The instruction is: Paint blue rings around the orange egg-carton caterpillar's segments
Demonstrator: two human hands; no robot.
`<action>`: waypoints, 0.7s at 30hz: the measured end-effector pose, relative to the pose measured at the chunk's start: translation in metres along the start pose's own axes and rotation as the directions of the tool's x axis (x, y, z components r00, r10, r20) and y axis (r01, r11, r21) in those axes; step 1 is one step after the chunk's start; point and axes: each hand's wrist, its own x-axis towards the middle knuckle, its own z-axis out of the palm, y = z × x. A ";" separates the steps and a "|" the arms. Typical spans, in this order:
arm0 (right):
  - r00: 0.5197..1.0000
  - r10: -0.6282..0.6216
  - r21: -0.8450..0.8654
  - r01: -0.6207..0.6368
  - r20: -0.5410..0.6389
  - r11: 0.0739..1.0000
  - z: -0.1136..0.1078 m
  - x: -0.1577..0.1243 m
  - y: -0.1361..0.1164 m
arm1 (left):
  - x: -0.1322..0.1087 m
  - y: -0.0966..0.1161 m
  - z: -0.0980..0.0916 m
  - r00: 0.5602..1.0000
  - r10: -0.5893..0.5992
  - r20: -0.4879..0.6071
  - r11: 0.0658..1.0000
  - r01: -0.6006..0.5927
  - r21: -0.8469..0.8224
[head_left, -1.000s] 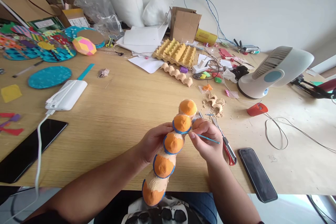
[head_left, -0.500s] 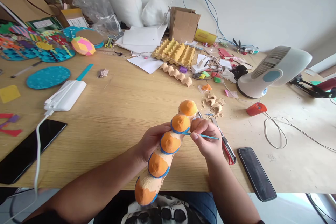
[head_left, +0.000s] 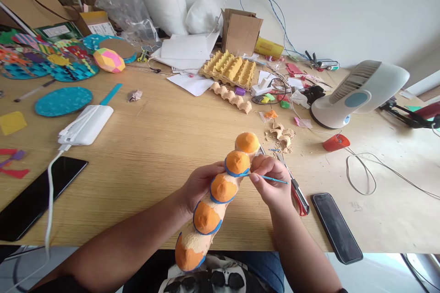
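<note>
Head view. Compared with one second ago, the near end of the five-domed strip [head_left: 223, 188] has swung leftward. It slants above the table's near edge [head_left: 237, 245], its rough tan body capped in smooth orange, blue lines edging the four nearer domes. The left hand [head_left: 202, 186], fingers partly hidden, clamps its side; the right hand's [head_left: 271, 178] thumb and fingertips pinch a thin blue stick [head_left: 277, 179].

Print [head_left: 266, 46] on the yellow box [head_left: 271, 51], the label [head_left: 57, 32] on the green box [head_left: 74, 32] and the scribble [head_left: 356, 206] on the table [head_left: 147, 132] cannot be read
</note>
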 end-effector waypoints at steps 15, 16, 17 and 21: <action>0.996 -0.086 -0.149 0.091 0.036 0.985 0.000 0.000 -0.005 | 0.000 0.000 -0.003 0.999 -0.042 -0.001 0.999 0.042 -0.019; 0.996 -0.088 -0.158 0.092 0.033 0.983 0.001 0.000 -0.006 | 0.000 0.000 -0.003 0.999 -0.044 -0.004 0.999 0.044 -0.017; 0.996 -0.085 -0.162 0.089 0.034 0.983 0.000 0.000 -0.006 | 0.000 0.001 -0.002 0.999 -0.042 -0.009 0.999 0.042 -0.010; 0.994 -0.076 -0.122 0.085 0.079 0.989 0.000 -0.001 -0.007 | -0.001 0.003 0.000 1.000 -0.017 -0.017 1.000 0.017 0.013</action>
